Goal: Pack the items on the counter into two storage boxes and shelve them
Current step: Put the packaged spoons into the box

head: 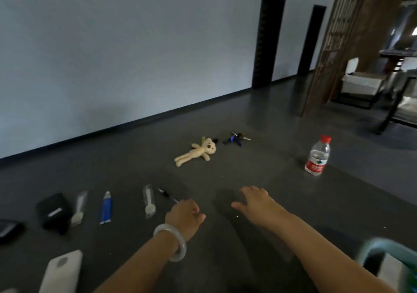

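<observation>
Low centre, the left hand (pixel 185 212) curls at the near end of the pen (pixel 167 195); whether it grips, I cannot tell. The right hand (pixel 257 204) spreads relaxed over the counter (pixel 225 175). The toy bear (pixel 198 151) and the bottle (pixel 317 156) sit further up, centre and right

Background. A pale wall (pixel 135 55) runs along the left, edged below by a dark skirting strip (pixel 158 114). Two tall dark panels (pixel 268 42) (pixel 311 39) stand against it, well apart. At right, a wooden lattice screen (pixel 336 44) rises beside a brown post (pixel 379 21). Beyond the screen stands a dark-framed chair (pixel 358 85) with a pale cushion, blurred.
</observation>
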